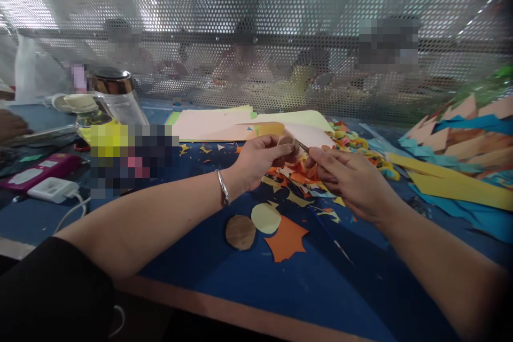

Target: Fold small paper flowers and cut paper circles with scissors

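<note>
Brown piece (pixel 287 158), rounded, partly hidden

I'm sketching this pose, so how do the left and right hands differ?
The left hand holds a brown piece; the right hand grips a thin dark tool. A silver bracelet sits at the left hand's wrist, while the right hand's wrist has none. Both hands are bare, with curled fingers.

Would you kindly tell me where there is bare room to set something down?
The broadest bare patch of blue tabletop lies between the loose orange piece and the pinkish front edge; another lies between the left forearm and the brown disc. Paper scraps crowd around the right hand; a white charger and maroon case crowd the far left.
</note>
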`<state>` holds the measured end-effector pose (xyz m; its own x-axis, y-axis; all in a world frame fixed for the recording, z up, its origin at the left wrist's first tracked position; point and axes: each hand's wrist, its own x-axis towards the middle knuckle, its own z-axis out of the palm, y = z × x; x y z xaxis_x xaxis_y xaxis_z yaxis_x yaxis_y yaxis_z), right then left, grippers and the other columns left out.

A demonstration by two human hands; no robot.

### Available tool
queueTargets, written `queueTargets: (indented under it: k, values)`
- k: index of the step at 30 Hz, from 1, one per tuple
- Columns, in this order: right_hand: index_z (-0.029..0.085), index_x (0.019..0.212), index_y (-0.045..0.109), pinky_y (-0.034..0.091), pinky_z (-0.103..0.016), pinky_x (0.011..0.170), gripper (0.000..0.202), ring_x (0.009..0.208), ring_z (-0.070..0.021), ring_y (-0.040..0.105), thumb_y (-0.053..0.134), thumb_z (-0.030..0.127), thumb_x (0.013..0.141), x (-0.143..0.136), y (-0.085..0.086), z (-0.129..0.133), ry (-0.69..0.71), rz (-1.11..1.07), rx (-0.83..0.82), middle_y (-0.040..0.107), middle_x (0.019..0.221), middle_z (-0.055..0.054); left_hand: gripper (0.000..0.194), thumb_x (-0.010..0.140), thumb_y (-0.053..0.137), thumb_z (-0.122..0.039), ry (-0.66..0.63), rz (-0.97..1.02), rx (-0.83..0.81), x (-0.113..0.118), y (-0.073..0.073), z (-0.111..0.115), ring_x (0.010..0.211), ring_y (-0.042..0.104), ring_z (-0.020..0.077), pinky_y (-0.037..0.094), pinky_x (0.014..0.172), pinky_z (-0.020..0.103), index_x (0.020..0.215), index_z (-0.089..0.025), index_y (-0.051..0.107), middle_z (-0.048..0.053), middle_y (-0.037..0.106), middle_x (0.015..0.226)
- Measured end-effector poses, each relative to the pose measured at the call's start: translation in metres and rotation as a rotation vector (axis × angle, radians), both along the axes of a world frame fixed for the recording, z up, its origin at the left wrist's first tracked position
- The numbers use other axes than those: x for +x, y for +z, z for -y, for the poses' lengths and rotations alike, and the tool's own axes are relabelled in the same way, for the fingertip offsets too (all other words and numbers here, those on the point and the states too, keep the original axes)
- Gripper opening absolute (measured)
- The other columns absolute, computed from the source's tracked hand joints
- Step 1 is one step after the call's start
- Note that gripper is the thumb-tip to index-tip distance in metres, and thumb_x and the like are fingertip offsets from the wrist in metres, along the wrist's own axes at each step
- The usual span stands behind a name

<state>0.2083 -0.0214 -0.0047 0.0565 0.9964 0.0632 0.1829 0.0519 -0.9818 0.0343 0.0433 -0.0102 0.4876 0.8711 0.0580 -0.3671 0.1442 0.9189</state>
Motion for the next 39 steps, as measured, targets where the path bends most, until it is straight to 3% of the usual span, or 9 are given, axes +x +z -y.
queueTargets:
  k: [3,7,12,18,24,30,35,39]
  values:
    - [0.021,0.066,0.05,0.01,-0.022,0.04,0.059,0.045,-0.0047,0.016,0.076,0.074,0.072,0.0006,0.0008,0.0003,-0.011,0.004,0.003,0.022,0.054,0.01,0.013,0.08,0.076,-0.019,-0.063,-0.029,0.037,0.0001,-0.003,-0.0004,0.067,0.063,0.01,0.042,0.07,0.026,0.076,-0.014,0.065,0.001,0.068,0.071]
    - [0.019,0.07,0.057,0.01,-0.021,0.042,0.062,0.046,-0.0042,0.016,0.079,0.077,0.065,0.0008,0.0027,0.0021,-0.029,0.003,-0.041,0.022,0.055,0.011,0.016,0.077,0.08,-0.022,-0.107,-0.061,0.062,0.0007,-0.0062,-0.0005,0.066,0.062,0.01,0.041,0.068,0.027,0.076,-0.013,0.068,0.002,0.068,0.071]
    - [0.017,0.075,0.064,0.011,-0.021,0.043,0.064,0.048,-0.0038,0.015,0.082,0.076,0.061,0.001,0.0068,0.004,-0.039,-0.018,-0.074,0.02,0.056,0.011,0.018,0.071,0.085,-0.023,-0.137,-0.028,0.059,0.0023,-0.0086,-0.0037,0.07,0.062,0.0104,0.045,0.076,0.03,0.077,-0.012,0.073,0.003,0.07,0.076]
    - [0.017,0.071,0.064,0.01,-0.02,0.042,0.067,0.048,-0.0033,0.015,0.085,0.078,0.052,0.0013,0.0084,0.0027,-0.055,-0.032,-0.081,0.021,0.055,0.011,0.02,0.067,0.088,-0.024,-0.186,-0.003,0.035,0.001,-0.0097,-0.0092,0.07,0.062,0.0104,0.044,0.076,0.03,0.079,-0.015,0.075,0.002,0.072,0.078]
    - [0.017,0.067,0.064,0.011,-0.021,0.042,0.064,0.047,-0.0038,0.017,0.085,0.077,0.055,0.0045,0.005,0.0014,-0.077,-0.01,-0.069,0.023,0.054,0.01,0.015,0.073,0.085,-0.023,-0.203,-0.035,0.04,-0.0036,-0.0053,-0.0081,0.07,0.064,0.0108,0.043,0.075,0.029,0.079,-0.014,0.075,0.002,0.071,0.078]
    - [0.019,0.068,0.064,0.011,-0.026,0.043,0.056,0.047,-0.0064,0.02,0.079,0.072,0.07,0.0064,0.0058,0.0022,-0.053,0.045,-0.051,0.027,0.052,0.007,0.011,0.074,0.083,-0.019,-0.164,-0.051,0.021,-0.0042,-0.0024,-0.0057,0.067,0.063,0.0103,0.046,0.076,0.03,0.076,-0.013,0.074,0.003,0.071,0.075]
    - [0.019,0.064,0.061,0.009,-0.026,0.044,0.061,0.046,-0.006,0.018,0.08,0.077,0.063,0.0073,0.0065,0.0014,-0.055,0.046,-0.043,0.024,0.052,0.007,0.009,0.072,0.082,-0.013,-0.132,-0.007,-0.029,-0.0022,-0.0026,-0.0069,0.069,0.065,0.0113,0.049,0.076,0.03,0.077,-0.013,0.075,0.004,0.073,0.079]
    - [0.019,0.064,0.061,0.009,-0.025,0.045,0.059,0.046,-0.0048,0.02,0.081,0.074,0.066,0.0081,0.0075,0.0015,-0.043,0.027,-0.035,0.025,0.053,0.007,0.015,0.068,0.084,-0.013,-0.105,0.034,-0.056,-0.0015,-0.0022,-0.0085,0.07,0.063,0.0108,0.048,0.069,0.027,0.081,-0.015,0.077,0.003,0.074,0.081]
